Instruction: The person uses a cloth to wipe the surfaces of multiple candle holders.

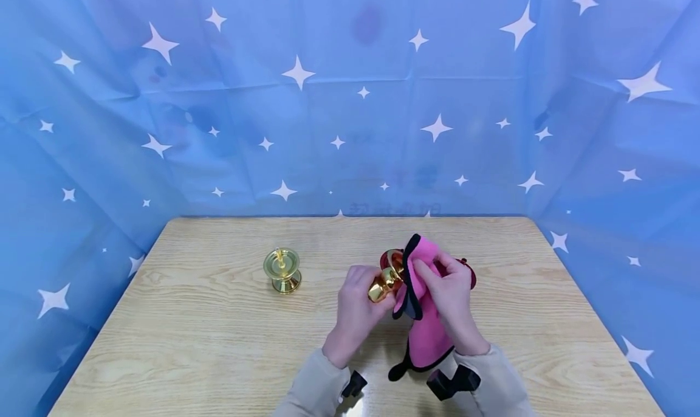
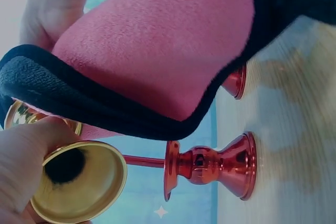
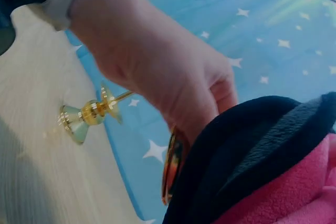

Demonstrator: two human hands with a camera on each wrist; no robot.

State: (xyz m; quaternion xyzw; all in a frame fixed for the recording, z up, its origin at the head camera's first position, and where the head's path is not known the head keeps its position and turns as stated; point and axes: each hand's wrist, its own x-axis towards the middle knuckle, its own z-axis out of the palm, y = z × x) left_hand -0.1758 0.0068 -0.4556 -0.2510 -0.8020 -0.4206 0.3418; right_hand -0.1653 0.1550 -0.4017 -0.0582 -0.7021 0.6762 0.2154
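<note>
Tilted in my left hand [image 1: 358, 301] is a shiny gold candlestick [image 1: 385, 284], gripped near its base. The left wrist view looks into the hollow of that base [image 2: 107, 177]. My right hand [image 1: 451, 295] pinches a pink cloth [image 1: 429, 338] with black edging, folded over the candlestick's upper end. That end is partly hidden by the cloth, which hangs down toward the front of the table. In the right wrist view the left hand [image 3: 163, 56] shows beside the cloth [image 3: 283, 192], the gold base rim [image 3: 172, 166] below its fingers.
A second gold candlestick [image 1: 283, 271] stands upright on the wooden table [image 1: 191, 332], left of the hands. Behind the cloth are two red candlesticks, one [image 2: 202, 163] largely visible in the left wrist view, the other [image 2: 236, 82] mostly covered. A blue star-patterned curtain [image 1: 350, 113] surrounds the table.
</note>
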